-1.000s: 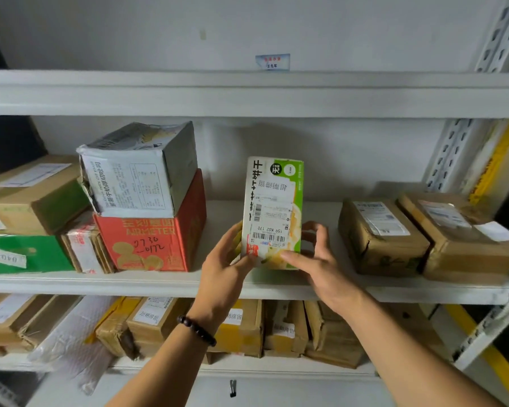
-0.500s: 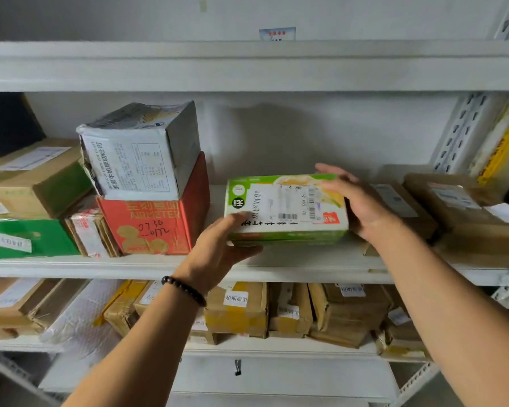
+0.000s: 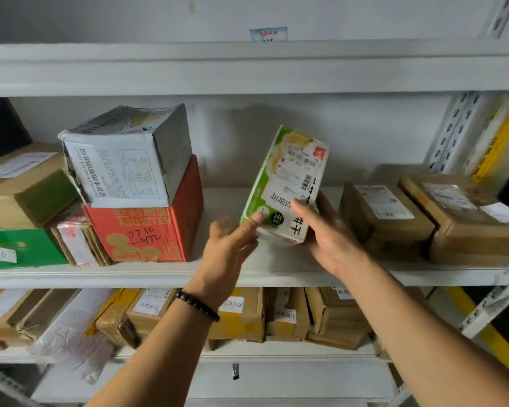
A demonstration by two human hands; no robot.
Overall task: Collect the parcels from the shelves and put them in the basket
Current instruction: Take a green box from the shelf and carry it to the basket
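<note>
**Green-and-white carton held tilted over the middle shelf**

The green-and-white carton (image 3: 288,183) stands almost on end, leaning right, in the air just above the middle shelf (image 3: 247,276), between the stacked boxes on the left and the brown taped parcels (image 3: 385,218) on the right. The right hand (image 3: 332,239) grips its lower end, thumb laid across the printed front and fingers curled behind. The left hand (image 3: 229,245) is motion-blurred; its fingers look nearly straight, with the tips touching the carton's lower left corner rather than wrapping it.

The carton looks like thin printed card with a shipping label stuck on. Judged by how one hand carries it from one end, it is probably light and fairly stiff. The glossy faces may be slippery, and the corners would dent under a hard pinch. The safer hold is across the narrow width, palm under the lower end, keeping the label face out.

No basket is in view.
</note>
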